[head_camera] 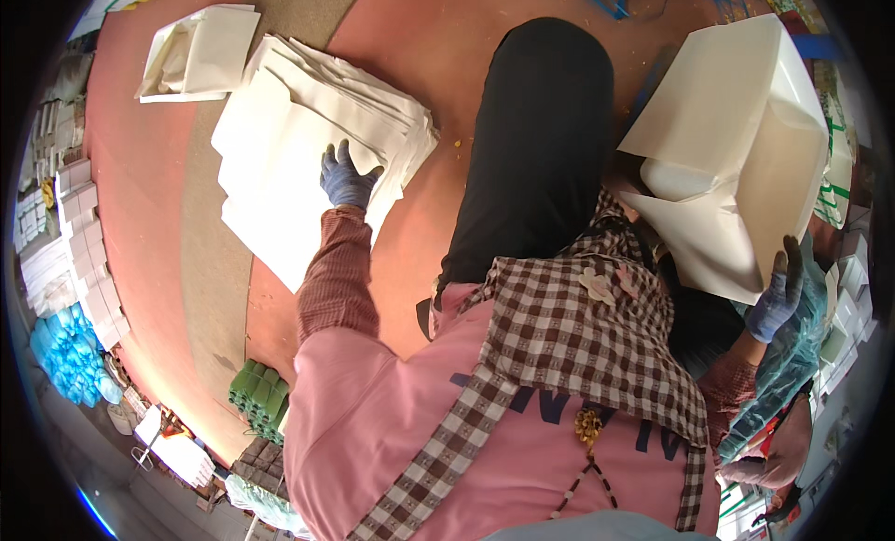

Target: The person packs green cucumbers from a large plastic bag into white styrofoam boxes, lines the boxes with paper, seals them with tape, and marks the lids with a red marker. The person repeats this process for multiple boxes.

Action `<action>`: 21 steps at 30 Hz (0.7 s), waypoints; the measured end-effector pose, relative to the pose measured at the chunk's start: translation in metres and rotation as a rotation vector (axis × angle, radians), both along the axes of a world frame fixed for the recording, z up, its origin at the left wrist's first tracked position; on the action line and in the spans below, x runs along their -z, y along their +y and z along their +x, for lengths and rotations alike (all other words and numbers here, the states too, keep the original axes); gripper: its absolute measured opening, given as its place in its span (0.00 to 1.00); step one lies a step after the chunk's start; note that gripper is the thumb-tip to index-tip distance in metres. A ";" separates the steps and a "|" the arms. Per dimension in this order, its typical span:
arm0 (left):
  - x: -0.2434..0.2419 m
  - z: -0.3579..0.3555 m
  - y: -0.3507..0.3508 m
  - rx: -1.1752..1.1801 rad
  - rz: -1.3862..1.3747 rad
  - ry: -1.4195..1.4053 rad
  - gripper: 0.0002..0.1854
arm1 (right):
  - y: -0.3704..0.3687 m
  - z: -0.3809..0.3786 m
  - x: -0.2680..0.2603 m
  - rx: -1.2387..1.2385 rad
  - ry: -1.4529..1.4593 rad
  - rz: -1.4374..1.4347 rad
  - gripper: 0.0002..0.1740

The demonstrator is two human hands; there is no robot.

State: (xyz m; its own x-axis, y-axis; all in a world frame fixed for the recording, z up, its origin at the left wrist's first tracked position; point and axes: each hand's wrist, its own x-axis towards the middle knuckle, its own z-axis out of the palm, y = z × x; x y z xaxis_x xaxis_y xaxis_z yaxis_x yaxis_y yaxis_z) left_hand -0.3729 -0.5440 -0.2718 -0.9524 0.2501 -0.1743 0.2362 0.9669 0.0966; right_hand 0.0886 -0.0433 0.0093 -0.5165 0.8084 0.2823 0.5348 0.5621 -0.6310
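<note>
My left hand (347, 178), in a blue-grey knit glove, rests with fingers spread on a stack of large cream paper sheets (280, 156) on the floor. The sheets lie unevenly, their edges fanned. On the other side, my right hand (776, 296), in a similar glove with dark fingertips, is at the near edge of a white box (804, 72) lined with cream paper (713, 100). Its fingers are outside the paper; whether they press on it cannot be told. Two paper flaps stick out over the box's left side, with a pale surface between them.
A smaller white box with paper (224, 48) stands beyond the stack. Blue strapping (608, 2) lies on the reddish floor ahead. White boxes (84, 240), blue plastic bags (66, 355) and green bundles (259, 394) are at left. Another person (779, 450) is at lower right.
</note>
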 end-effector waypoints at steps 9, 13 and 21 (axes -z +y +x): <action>0.007 0.027 0.013 0.008 -0.098 -0.152 0.31 | -0.011 -0.029 -0.021 -0.075 -0.069 -0.006 0.18; 0.015 0.031 0.008 0.056 -0.093 -0.138 0.24 | -0.012 -0.024 -0.006 -0.072 -0.025 -0.150 0.17; 0.051 0.010 -0.017 0.115 0.114 -0.194 0.11 | -0.010 -0.014 0.003 -0.100 -0.078 -0.111 0.15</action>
State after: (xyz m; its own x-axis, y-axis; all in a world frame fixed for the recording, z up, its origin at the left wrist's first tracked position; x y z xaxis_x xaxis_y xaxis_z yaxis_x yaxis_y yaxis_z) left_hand -0.3627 -0.5615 -0.3229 -0.8679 0.3837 -0.3154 0.3107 0.9149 0.2579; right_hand 0.0744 -0.0531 0.0065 -0.6127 0.7759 0.1501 0.5297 0.5441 -0.6507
